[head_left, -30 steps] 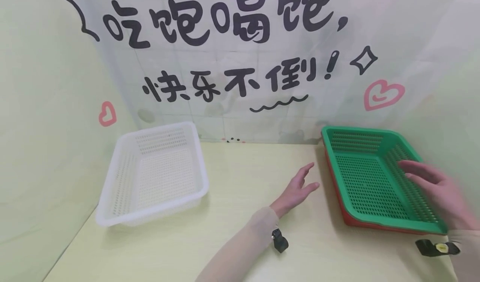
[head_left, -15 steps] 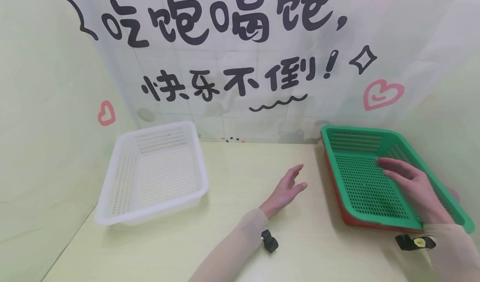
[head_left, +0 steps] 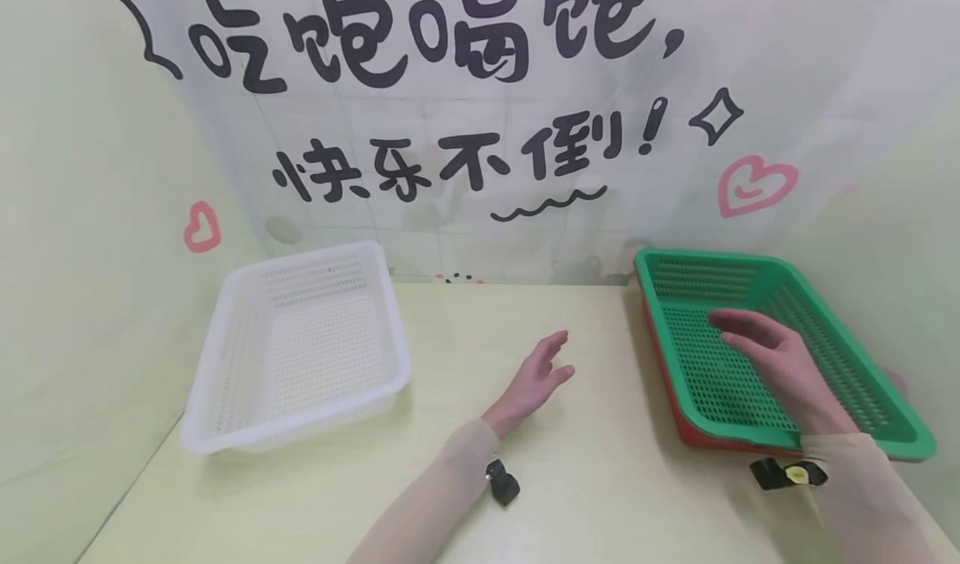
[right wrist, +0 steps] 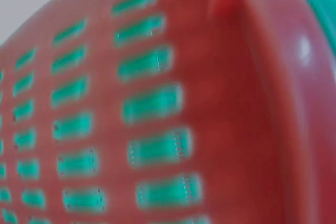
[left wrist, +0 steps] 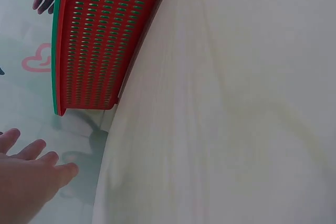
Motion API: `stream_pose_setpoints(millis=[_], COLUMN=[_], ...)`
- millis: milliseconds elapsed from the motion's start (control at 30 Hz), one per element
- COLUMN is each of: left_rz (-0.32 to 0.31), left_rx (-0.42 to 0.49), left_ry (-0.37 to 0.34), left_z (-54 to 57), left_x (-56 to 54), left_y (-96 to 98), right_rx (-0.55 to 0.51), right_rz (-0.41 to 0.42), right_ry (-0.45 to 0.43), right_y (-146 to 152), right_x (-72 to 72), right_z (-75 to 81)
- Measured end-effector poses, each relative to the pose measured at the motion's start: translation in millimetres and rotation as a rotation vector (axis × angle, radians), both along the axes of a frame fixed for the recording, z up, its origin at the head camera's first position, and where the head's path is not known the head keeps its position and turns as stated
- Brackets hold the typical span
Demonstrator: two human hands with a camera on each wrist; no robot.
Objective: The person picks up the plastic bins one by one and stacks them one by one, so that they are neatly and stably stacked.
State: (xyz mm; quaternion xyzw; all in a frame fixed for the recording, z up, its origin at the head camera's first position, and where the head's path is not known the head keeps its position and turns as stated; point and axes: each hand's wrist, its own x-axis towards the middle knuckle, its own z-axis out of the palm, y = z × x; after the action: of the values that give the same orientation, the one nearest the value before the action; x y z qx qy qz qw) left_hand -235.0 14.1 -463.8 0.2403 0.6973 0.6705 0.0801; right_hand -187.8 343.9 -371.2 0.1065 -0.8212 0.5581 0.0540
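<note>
On the right of the head view, a green perforated basket (head_left: 720,368) sits nested inside a red basket (head_left: 678,414). My right hand (head_left: 783,368) hovers over the green basket's near part, fingers loosely bent and holding nothing. Close up, the right wrist view is filled by the red basket's slotted wall (right wrist: 220,119), green showing through the slots. Over the middle of the table floats my left hand (head_left: 528,385), fingers spread and free of any object. The left wrist view has that hand (left wrist: 31,179) low at the left, apart from the red basket (left wrist: 100,40).
A white perforated basket (head_left: 330,356) stands on the left of the pale table (head_left: 480,314). Behind it rises a backdrop (head_left: 465,247) printed with dark lettering and hearts. Similar pale sheets close off both sides.
Both hands have moved left: the right one from the green basket's right side to over its interior, the left one away from the nested baskets. The head view has shifted slightly.
</note>
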Motion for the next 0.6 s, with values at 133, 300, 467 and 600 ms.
stream_pose_setpoints(millis=[133, 300, 467, 600], left_rz=[-0.003, 0.001, 0.009, 0.000], left_rx=[-0.028, -0.038, -0.053, -0.081], left_ry=[0.001, 0.009, 0.018, 0.032], left_z=[13.5, 32.0, 36.4, 39.6], left_x=[7.1, 16.1, 16.9, 13.9], left_y=[-15.4, -30.1, -40.7, -49.0], right_rx=[-0.028, -0.044, -0.035, -0.022], right_rz=[0.023, 0.063, 0.096, 0.094], right_ry=[-0.003, -0.011, -0.016, -0.029], right_y=[-12, -26, -38, -48], right_x=[-2.7, -6.3, -9.9, -11.1], right_z=[1.8, 3.9, 4.9, 5.5])
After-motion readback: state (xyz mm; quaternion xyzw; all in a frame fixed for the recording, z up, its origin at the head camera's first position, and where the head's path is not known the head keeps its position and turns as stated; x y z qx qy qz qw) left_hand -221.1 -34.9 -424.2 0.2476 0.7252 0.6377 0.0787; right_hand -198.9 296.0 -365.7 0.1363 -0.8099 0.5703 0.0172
